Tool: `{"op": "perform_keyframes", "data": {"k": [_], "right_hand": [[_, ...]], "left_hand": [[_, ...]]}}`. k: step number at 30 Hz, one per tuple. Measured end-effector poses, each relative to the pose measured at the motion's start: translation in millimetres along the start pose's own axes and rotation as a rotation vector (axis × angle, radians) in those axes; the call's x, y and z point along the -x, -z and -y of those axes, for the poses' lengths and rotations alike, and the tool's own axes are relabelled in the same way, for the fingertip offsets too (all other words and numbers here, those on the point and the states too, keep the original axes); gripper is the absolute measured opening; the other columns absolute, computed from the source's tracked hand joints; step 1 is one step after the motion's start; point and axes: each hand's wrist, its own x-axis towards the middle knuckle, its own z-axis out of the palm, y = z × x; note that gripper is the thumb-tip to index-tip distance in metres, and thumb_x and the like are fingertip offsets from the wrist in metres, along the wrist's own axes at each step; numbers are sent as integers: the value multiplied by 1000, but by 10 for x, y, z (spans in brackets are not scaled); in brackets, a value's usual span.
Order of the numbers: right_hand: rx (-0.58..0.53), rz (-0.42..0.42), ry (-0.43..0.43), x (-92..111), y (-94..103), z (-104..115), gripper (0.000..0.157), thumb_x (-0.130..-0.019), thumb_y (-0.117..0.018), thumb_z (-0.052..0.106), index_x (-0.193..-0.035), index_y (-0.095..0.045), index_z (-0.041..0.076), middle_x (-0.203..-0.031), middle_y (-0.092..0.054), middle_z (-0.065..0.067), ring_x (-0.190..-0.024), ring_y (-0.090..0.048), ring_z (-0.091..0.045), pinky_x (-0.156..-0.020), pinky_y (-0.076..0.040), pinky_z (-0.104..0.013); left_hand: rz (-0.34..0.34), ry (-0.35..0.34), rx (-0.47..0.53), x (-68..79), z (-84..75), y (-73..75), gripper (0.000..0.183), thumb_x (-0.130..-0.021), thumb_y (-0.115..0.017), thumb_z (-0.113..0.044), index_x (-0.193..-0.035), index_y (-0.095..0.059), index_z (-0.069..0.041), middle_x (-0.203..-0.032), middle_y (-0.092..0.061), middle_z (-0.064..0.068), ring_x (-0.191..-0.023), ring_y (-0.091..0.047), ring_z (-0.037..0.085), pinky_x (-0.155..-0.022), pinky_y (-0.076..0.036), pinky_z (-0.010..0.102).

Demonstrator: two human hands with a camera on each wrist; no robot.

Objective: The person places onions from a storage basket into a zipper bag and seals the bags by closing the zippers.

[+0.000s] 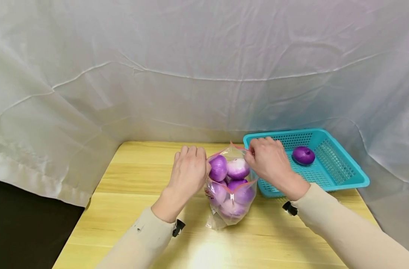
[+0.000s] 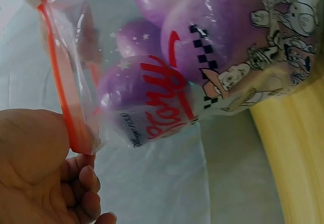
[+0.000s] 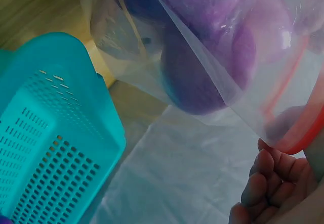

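Observation:
A clear zip bag with an orange-red zip edge stands on the table, filled with several purple onions. Its mouth gapes, and a white slider sits on the near edge. My left hand pinches the left end of the mouth between thumb and fingers. At the opposite end, my right hand pinches the zip edge. Red lettering and cartoon figures on the bag show in the left wrist view.
Right of the bag is a turquoise plastic basket with perforated walls, partly behind my right hand. One darker purple onion lies in it. A pale cloth hangs behind the light wooden table.

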Motion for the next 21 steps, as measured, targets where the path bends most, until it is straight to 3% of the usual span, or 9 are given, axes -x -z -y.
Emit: {"op": "perform_keyframes", "data": {"k": [9,16,21], "right_hand": [[-98,118,-69,-17,66,14,12,-84,-57,23,-74,-55,17,-69,-54,2,-73,-47,-22,-71,-34,-38],[-133,111,-16,-4,115,-22,11,-86,-58,22,-77,-59,18,-74,-58,4,-75,-48,-19,-73,-38,-37],[-134,79,51,8,159,-98,13,-91,-60,25,-80,-61,17,-79,-62,5,-81,-51,-18,-78,-41,-37]], "left_hand": [[56,24,6,28,56,-28,15,-85,-58,-19,-75,-51,-9,-68,-46,4,-67,-42,25,-57,-27,32],[23,9,7,41,73,-16,16,-83,-59,-18,-73,-50,-10,-67,-42,2,-66,-40,24,-57,-23,30],[45,15,12,52,73,-21,16,-85,-57,-19,-74,-50,-10,-68,-43,2,-67,-40,24,-57,-25,30]]}}
